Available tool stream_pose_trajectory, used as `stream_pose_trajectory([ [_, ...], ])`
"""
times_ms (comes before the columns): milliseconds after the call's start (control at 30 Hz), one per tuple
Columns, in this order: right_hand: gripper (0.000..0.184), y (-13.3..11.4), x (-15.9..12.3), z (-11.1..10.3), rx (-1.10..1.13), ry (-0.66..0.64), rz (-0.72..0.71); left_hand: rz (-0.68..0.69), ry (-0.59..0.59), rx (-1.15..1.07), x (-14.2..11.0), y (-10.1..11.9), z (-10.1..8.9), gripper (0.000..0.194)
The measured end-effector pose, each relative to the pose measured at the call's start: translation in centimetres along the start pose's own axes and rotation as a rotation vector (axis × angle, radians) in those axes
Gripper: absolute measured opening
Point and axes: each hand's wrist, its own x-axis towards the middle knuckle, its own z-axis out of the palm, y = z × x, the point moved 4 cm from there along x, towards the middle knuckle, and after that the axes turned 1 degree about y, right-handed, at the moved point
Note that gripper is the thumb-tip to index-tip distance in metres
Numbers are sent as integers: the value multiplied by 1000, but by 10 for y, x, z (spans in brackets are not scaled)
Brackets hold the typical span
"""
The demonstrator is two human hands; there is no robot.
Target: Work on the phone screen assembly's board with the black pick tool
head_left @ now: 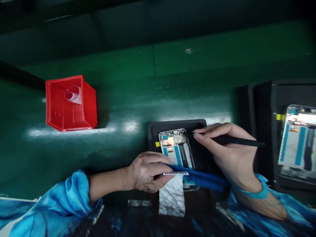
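Head view: at the lower centre of the frame an opened phone frame point(176, 148) is seen lying in a black tray point(153, 131) on the green table point(123, 98). The left hand point(148, 171) is placed at the lower end of the phone, its fingers pinched together on a white perforated strip point(175, 173) from which a pale sheet point(172, 197) hangs toward the bottom edge; a blue band point(202, 177) is laid across just beside it. The right hand point(232, 154) is held right of centre, its fingers clamped on a thin black stylus point(237, 141) whose tip is aimed at the phone's upper right corner.

A slip of the stylus tip could scratch the exposed board or snag a flex ribbon, it is judged, since the point is set close to bare parts. The strip could tear or go down crooked if it is pulled unevenly.

At the right edge a second phone frame point(298, 138) is seen in another tray, and at the upper left a red bin point(59, 112) holds a curled strip point(73, 93).
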Motion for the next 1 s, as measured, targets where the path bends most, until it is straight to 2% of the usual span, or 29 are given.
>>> stream_pose_trajectory([
  [767, 21, -1, 0, 7, -36, -34, -119, -36, -38, -77, -2, -2, 1, 9],
  [1000, 21, -1, -4, 5, -91, -125, -270, -23, -8, -57, 0, 1, -1, 11],
])
